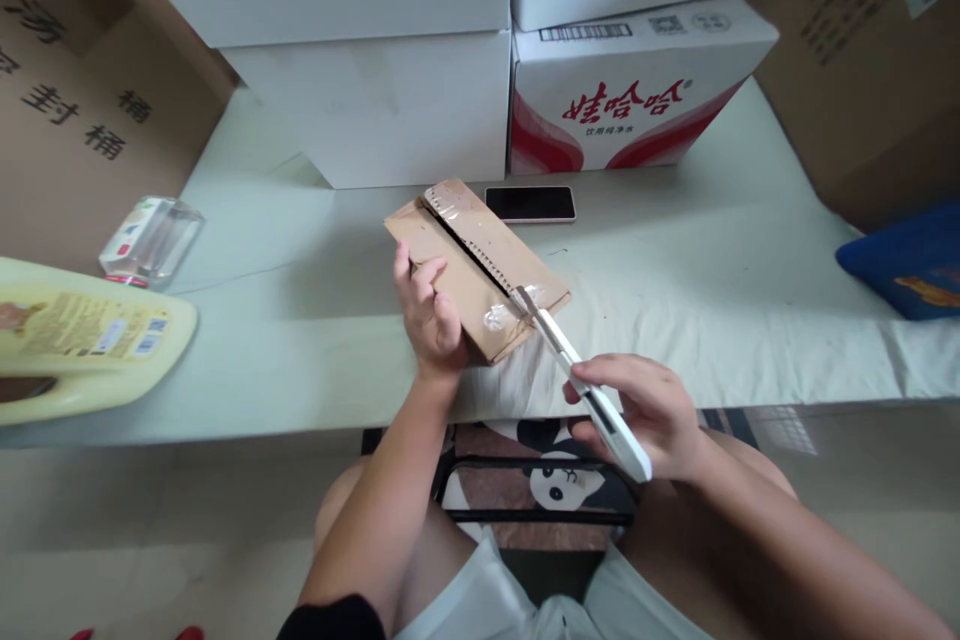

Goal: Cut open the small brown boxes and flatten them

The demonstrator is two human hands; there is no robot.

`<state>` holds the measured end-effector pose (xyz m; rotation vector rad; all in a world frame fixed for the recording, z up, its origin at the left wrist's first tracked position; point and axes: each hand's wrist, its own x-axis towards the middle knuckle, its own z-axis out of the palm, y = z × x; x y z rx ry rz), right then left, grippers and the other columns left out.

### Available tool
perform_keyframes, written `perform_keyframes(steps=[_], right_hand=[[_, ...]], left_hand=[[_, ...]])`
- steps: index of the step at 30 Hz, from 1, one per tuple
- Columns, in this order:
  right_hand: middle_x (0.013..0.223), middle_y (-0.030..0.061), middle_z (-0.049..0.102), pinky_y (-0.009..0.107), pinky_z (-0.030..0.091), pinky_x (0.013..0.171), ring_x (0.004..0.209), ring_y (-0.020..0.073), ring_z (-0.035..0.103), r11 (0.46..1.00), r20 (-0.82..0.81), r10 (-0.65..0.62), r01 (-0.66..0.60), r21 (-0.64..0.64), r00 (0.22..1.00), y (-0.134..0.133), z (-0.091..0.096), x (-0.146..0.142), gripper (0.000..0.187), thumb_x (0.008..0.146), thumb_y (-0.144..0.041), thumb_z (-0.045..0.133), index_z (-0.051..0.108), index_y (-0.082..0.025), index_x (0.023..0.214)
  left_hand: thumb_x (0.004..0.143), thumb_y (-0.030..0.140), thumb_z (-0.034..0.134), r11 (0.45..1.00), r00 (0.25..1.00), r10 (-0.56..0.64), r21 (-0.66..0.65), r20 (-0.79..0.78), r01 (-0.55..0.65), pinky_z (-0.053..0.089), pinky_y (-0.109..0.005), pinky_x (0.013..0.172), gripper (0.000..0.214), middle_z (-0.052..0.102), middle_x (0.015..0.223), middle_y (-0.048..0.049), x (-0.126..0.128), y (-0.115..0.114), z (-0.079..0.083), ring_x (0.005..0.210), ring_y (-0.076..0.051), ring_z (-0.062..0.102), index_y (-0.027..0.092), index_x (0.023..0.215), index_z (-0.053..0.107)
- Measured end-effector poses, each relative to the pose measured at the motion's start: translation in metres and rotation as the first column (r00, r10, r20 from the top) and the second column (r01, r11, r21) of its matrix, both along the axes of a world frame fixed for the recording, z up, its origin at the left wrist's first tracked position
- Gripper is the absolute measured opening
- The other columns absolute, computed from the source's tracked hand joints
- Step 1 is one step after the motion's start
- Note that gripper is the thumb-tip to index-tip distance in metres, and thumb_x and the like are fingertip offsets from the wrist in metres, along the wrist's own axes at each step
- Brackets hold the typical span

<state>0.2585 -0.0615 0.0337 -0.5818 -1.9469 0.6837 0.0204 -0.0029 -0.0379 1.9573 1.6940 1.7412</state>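
A small brown cardboard box [457, 270] is tilted over the front part of the table. Along its top runs a dark slit, with torn clear tape at the near end. My left hand [429, 315] grips the box by its left side, fingers curled over the edge. Between the thumb and fingers of my right hand [641, 410] is a white utility knife [600, 400]. The knife's blade end meets the near end of the slit. How deep the blade reaches cannot be made out.
Behind the box lies a phone [530, 204]. White cartons [390, 110] and a red-and-white carton [622, 110] stand at the back. On the left are a clear bottle [169, 240] and a yellow jug [97, 340]. A blue package [907, 260] sits at right.
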Motion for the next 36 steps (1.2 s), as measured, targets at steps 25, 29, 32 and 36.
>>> perform_keyframes(steps=[25, 29, 32, 36], right_hand=[[0.100, 0.0065, 0.078, 0.030, 0.055, 0.067, 0.084, 0.0173, 0.074, 0.952, 0.277, -0.150, 0.063, 0.299, 0.949, -0.007, 0.008, -0.014, 0.015, 0.088, -0.014, 0.057, 0.065, -0.017, 0.100], [0.099, 0.0073, 0.077, 0.029, 0.058, 0.064, 0.077, 0.0164, 0.073, 0.961, 0.230, -0.162, 0.100, 0.260, 0.960, -0.002, 0.015, -0.022, 0.022, 0.080, -0.011, 0.054, 0.065, -0.018, 0.098], [0.098, 0.0081, 0.077, 0.029, 0.059, 0.062, 0.073, 0.0165, 0.072, 0.961, 0.205, -0.181, 0.130, 0.243, 0.962, -0.003, 0.023, -0.023, 0.022, 0.078, -0.009, 0.053, 0.064, -0.018, 0.096], [0.093, 0.0069, 0.077, 0.027, 0.057, 0.057, 0.065, 0.0144, 0.069, 0.962, 0.200, -0.190, 0.141, 0.234, 0.961, -0.009, 0.028, -0.020, 0.021, 0.078, -0.008, 0.052, 0.062, -0.019, 0.093]], left_hand=[[0.105, 0.045, 0.022, 1.000, 1.000, -0.007, -0.014, -0.008, 0.007, 0.036, -0.047, 0.117, 0.047, 0.046, 0.154, -0.0179, -0.001, -0.004, 0.002, 0.149, -0.026, 0.037, 0.018, 0.120, 0.057], [0.104, 0.048, 0.022, 0.999, 1.000, 0.016, -0.030, -0.014, -0.017, 0.034, -0.047, 0.118, 0.049, 0.051, 0.149, -0.0186, -0.001, -0.002, 0.001, 0.149, -0.027, 0.037, 0.018, 0.119, 0.058], [0.104, 0.046, 0.022, 1.000, 1.000, 0.012, -0.027, -0.025, -0.012, 0.032, -0.046, 0.120, 0.049, 0.051, 0.149, -0.0196, -0.001, -0.002, 0.001, 0.151, -0.026, 0.034, 0.017, 0.121, 0.057], [0.104, 0.044, 0.021, 1.000, 1.000, 0.003, -0.021, -0.023, -0.004, 0.032, -0.046, 0.120, 0.049, 0.044, 0.154, -0.0218, 0.002, -0.004, 0.002, 0.151, -0.027, 0.034, 0.015, 0.123, 0.056]])
